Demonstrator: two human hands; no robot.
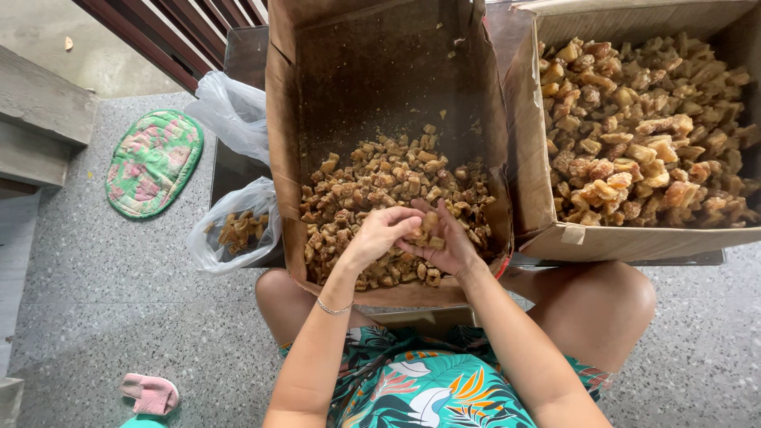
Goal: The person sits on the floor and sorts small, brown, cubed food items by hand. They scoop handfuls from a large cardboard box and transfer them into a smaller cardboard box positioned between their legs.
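Closest to us, our lap in its leaf-print fabric point(420, 388) fills the bottom edge, both forearms rising from it toward the work.

Largest item: the open cardboard box point(380, 87) directly ahead, its near wall resting against our knees. Its floor is roughly half covered by a layer of small golden-brown chunks point(372, 178), heaped toward the near wall; the far half of the floor is bare apart from crumbs. A second cardboard box point(527, 143) stands just beside it on our right, touching or nearly touching wall to wall, and is filled much higher with larger chunks point(642, 127) of the same kind.

Next in size: a clear plastic bag point(238, 226) lies to the left of the first box, holding a small quantity of chunks. It is nearer our left hand than our right.

Our left hand point(379, 234) and right hand point(444, 238) meet over the near centre of the first box, fingertips touching. Both are curled narrowly around one small chunk point(426, 224), held between them just above the heap. The left hand covers it from above and the left; the right hand cups it from below and the right, palm turned up. We cannot tell the chunk's long axis, since the fingers hide most of it.

A thin bracelet point(333, 307) sits on the left wrist.
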